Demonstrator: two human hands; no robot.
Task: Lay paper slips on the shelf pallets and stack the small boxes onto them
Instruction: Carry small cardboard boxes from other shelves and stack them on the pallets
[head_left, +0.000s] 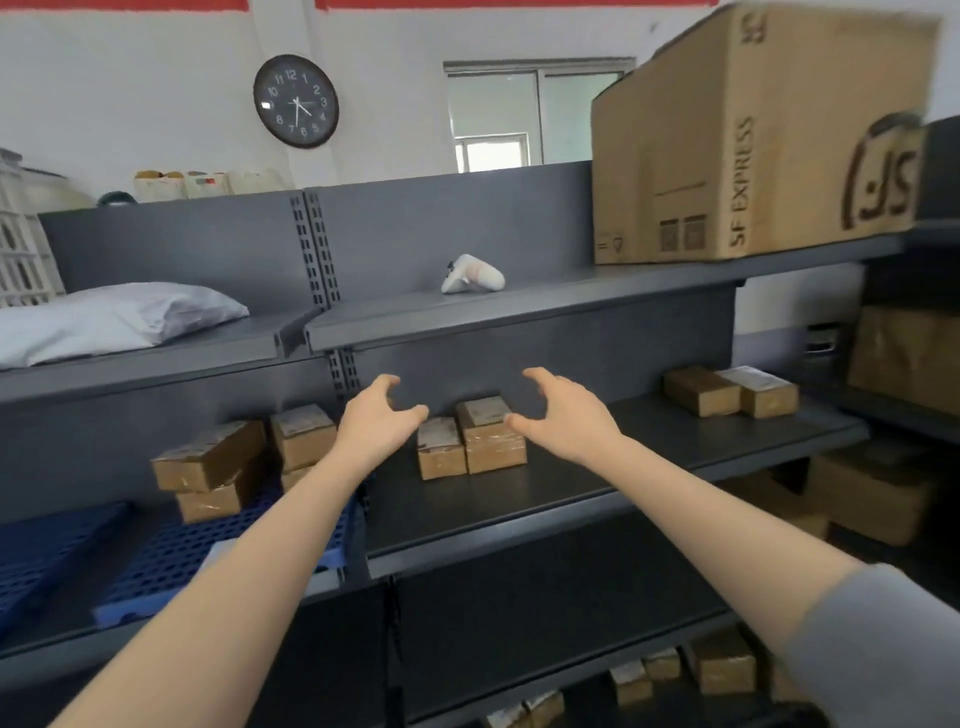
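Observation:
Two small taped cardboard boxes (470, 441) stand side by side on the dark middle shelf (519, 509). My left hand (376, 423) hovers just left of them, fingers spread and curved, holding nothing. My right hand (563, 410) hovers just right of them, also spread and empty. Left of my arm, several small boxes (223, 467) are stacked on a blue perforated pallet (171, 556). A pale paper slip (218, 551) shows on that pallet beside my left forearm, mostly hidden.
Another blue pallet (47, 551) lies at far left. Two more small boxes (727, 389) sit at the shelf's right end. A white controller (470, 275), a white bag (114, 317) and a large SF Express carton (748, 140) occupy the upper shelf. More boxes (717, 660) fill the bottom shelf.

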